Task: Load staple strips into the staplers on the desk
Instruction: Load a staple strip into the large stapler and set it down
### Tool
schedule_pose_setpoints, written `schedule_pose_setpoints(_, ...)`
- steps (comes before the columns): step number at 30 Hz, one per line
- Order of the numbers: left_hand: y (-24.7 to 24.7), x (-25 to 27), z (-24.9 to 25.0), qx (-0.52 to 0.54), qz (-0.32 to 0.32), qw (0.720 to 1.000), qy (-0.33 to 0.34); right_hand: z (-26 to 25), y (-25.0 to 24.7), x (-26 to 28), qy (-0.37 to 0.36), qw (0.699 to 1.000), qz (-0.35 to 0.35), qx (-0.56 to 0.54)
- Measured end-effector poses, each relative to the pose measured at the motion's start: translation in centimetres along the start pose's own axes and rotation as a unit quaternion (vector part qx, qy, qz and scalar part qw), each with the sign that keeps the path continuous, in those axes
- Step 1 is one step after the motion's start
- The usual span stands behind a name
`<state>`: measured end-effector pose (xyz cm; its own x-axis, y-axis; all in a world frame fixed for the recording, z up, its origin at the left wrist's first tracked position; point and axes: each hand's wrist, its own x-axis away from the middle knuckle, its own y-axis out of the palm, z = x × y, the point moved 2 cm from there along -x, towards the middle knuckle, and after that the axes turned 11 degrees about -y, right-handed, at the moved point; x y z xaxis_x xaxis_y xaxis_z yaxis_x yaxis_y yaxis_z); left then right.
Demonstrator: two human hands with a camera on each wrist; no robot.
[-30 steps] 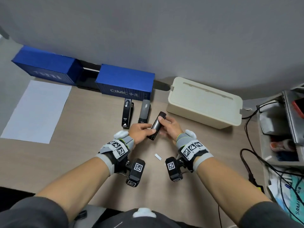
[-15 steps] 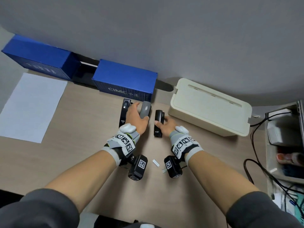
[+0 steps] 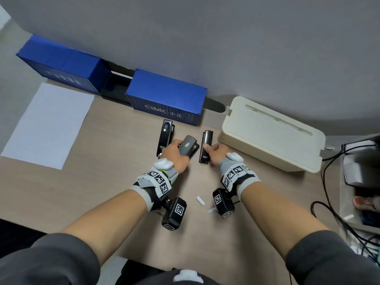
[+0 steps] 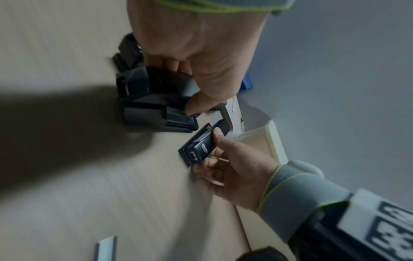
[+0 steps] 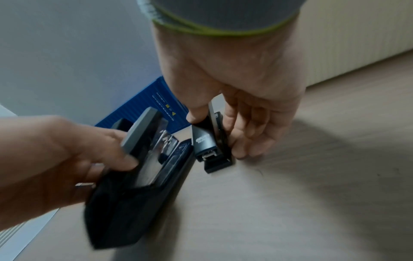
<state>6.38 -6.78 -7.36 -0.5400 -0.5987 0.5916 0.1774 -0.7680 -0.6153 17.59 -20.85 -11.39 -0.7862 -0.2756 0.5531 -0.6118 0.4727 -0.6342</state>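
Three staplers lie side by side near the blue box. My left hand (image 3: 176, 148) grips the middle grey-topped stapler (image 3: 188, 144), fingers curled round its body (image 4: 154, 98), and it is tilted off the desk at the near end (image 5: 143, 159). My right hand (image 3: 210, 149) holds the slim dark stapler (image 3: 206, 140) on the desk, thumb on its top (image 5: 209, 139) and fingers along its right side. A third black stapler (image 3: 165, 136) lies untouched at the left. Two short staple strips (image 3: 201, 200) lie on the desk between my wrists.
A blue container-shaped box (image 3: 166, 97) stands just behind the staplers, with a second one (image 3: 61, 66) further left. A cream cable box (image 3: 273, 134) sits close on the right. A white sheet (image 3: 47, 124) lies at the left, and cables (image 3: 329, 206) and shelves at the right edge.
One second ago both hands held the slim stapler above the desk. It now rests on the desk under my right hand, and my left hand has taken the grey stapler and pulled it nearer.
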Motion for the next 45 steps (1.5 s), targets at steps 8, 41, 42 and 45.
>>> schedule_pose_setpoints(8,-1.8,2.1,-3.4,0.006,-0.038,0.999,-0.035,1.2,-0.8,2.4,-0.008,1.000,0.028,-0.010)
schedule_pose_setpoints(41,-6.3,4.9,-4.9,0.477,-0.210,0.850,-0.073,2.6,-1.9,14.9,-0.007,0.865,0.083,-0.495)
schedule_pose_setpoints(42,-6.2,5.0,-5.0,0.477,-0.222,0.846,-0.087,2.6,-1.7,15.0,-0.009,0.861,0.082,-0.502)
schedule_pose_setpoints(45,-5.4,5.6,-4.7,0.472,-0.275,0.829,-0.120,2.6,-1.1,14.9,-0.009,0.859,0.068,-0.508)
